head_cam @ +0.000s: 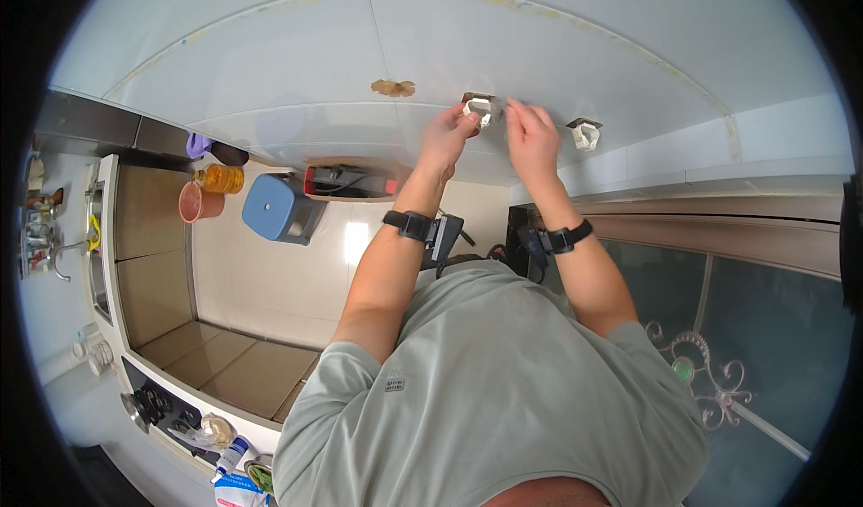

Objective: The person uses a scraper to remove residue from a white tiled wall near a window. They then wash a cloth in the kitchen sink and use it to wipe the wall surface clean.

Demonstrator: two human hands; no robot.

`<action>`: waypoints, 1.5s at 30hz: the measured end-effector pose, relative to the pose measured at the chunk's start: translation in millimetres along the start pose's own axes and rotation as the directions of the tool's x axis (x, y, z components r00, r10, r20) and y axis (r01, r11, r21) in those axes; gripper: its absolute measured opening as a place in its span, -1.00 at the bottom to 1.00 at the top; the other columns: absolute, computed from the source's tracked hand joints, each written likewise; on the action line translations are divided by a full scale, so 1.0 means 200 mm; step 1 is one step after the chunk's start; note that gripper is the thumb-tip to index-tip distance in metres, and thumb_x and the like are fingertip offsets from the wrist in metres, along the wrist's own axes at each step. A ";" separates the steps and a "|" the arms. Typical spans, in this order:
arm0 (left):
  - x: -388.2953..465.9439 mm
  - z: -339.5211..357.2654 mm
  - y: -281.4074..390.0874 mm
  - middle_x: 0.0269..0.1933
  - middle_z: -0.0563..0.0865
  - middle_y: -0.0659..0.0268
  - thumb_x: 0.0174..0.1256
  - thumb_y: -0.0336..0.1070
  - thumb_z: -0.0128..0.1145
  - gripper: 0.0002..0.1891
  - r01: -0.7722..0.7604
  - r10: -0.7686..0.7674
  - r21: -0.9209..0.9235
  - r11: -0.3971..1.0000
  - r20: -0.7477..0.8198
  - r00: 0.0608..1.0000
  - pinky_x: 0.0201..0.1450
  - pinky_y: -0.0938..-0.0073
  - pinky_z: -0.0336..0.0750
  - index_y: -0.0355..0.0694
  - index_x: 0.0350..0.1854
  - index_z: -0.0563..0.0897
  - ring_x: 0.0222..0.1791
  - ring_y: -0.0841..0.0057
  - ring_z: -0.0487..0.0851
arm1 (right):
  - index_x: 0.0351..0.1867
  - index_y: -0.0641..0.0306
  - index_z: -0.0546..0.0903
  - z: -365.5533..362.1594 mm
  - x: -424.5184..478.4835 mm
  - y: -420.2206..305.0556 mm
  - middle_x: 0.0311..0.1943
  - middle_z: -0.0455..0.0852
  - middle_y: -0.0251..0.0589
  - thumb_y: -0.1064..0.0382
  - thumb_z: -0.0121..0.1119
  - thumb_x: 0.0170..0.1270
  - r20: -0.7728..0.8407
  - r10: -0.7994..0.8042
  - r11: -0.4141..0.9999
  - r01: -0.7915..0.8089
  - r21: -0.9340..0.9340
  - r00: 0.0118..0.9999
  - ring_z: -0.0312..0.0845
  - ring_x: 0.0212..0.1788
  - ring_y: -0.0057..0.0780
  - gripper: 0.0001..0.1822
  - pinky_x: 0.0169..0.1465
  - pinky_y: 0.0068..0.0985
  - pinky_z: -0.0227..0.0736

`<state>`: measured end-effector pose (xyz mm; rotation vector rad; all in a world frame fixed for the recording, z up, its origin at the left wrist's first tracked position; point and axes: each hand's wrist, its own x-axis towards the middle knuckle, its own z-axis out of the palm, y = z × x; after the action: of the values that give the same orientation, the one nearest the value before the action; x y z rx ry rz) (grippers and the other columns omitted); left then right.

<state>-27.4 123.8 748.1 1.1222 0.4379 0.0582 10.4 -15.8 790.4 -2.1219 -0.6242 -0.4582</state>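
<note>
My left hand grips a white plastic clip holder at the tiled wall, thumb and fingers around its lower left side. Behind the holder is a dark, shiny backing plate. My right hand is just to the right, its fingertips pinched at a small greyish, translucent piece. That piece is too blurred to name more closely. Farther right on the wall, a second white clip holder hangs from a similar plate, apart from both hands.
A brown adhesive mark stains the wall. Below stand a blue plastic stool, a box of dark items, a pink bucket and a bottle of yellow oil. Left is a counter with a gas stove; right, a glass door.
</note>
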 end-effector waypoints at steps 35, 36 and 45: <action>0.04 -0.04 -0.07 -0.19 0.68 0.47 0.29 -0.04 0.25 -0.67 0.080 -0.079 0.063 0.995 -0.020 0.997 -0.20 0.59 0.33 -0.11 -0.03 0.60 -0.18 0.65 0.62 | -0.26 0.15 0.63 0.11 -0.18 0.50 -0.31 0.65 -0.19 0.31 0.13 0.21 0.244 -0.047 0.892 0.151 -0.427 0.969 0.58 -0.25 -0.12 -0.90 -0.19 -0.22 0.51; 0.05 -0.05 -0.06 -0.18 0.67 0.47 0.29 -0.04 0.25 -0.67 0.064 -0.064 0.069 0.996 -0.009 0.998 -0.20 0.59 0.33 -0.11 -0.02 0.59 -0.18 0.65 0.62 | -0.23 0.15 0.62 0.09 -0.19 0.49 -0.30 0.65 -0.18 0.30 0.13 0.23 0.182 -0.032 0.917 0.101 -0.385 0.983 0.58 -0.24 -0.11 -0.89 -0.18 -0.23 0.51; 0.01 -0.02 -0.02 -0.20 0.67 0.49 0.30 -0.04 0.24 -0.66 0.089 -0.086 0.103 0.991 -0.030 0.996 -0.22 0.60 0.36 -0.11 0.00 0.58 -0.20 0.65 0.64 | -0.01 0.44 0.43 -0.48 0.01 0.44 -0.16 0.60 -0.08 0.21 0.08 0.39 -0.646 0.427 0.902 -0.347 0.257 0.633 0.52 -0.14 -0.36 -0.68 -0.03 -0.40 0.44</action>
<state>-27.6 127.2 742.7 1.2047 0.5173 -0.0273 53.6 -137.9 789.9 -1.7141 0.2479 -0.8830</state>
